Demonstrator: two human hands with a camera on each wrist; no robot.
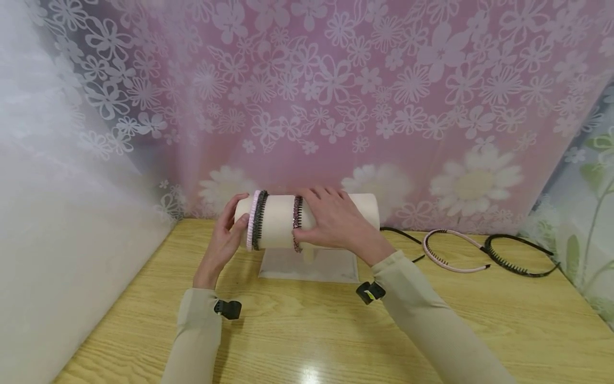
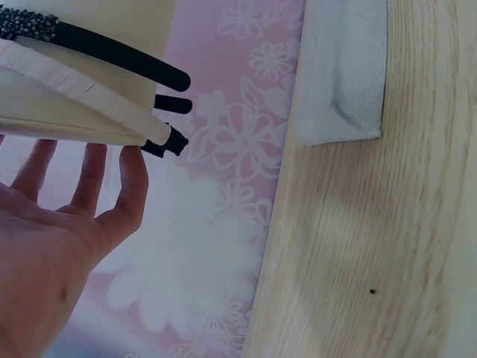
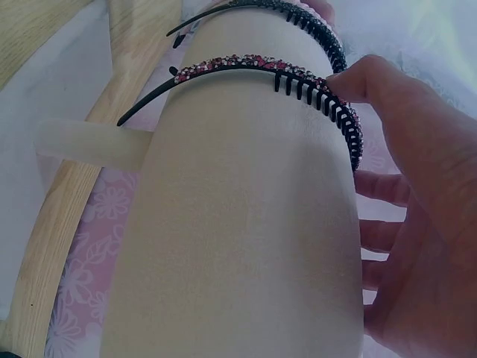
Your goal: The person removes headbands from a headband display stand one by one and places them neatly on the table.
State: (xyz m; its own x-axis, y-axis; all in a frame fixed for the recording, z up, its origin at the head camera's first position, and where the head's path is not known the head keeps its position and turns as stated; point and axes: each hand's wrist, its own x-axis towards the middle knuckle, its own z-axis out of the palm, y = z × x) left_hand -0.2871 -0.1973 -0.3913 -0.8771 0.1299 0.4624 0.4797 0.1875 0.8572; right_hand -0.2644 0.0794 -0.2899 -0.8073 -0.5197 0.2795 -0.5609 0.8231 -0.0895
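A cream padded roll [image 1: 278, 221] lies crosswise on a headband display stand with a pale base [image 1: 331, 266]. Near its left end sit a pale pink wrapped headband [image 1: 251, 224] and a dark glittery toothed headband [image 1: 259, 221], side by side. Around that end my left hand [image 1: 223, 240] holds the roll, thumb in front and fingertips behind. A pink-and-silver glitter headband [image 3: 238, 63] with black teeth arches over the roll's middle. My right hand [image 1: 333, 221] reaches over the roll, its thumb pressed on this headband's edge; the other fingers go behind the roll, their tips hidden.
On the wood-grain table [image 1: 278, 330], at right, lie a pink headband [image 1: 453, 269], a dark toothed headband [image 1: 508, 266] and a thin black one [image 1: 403, 232], partly hidden. A flowered curtain [image 1: 307, 106] hangs right behind the stand.
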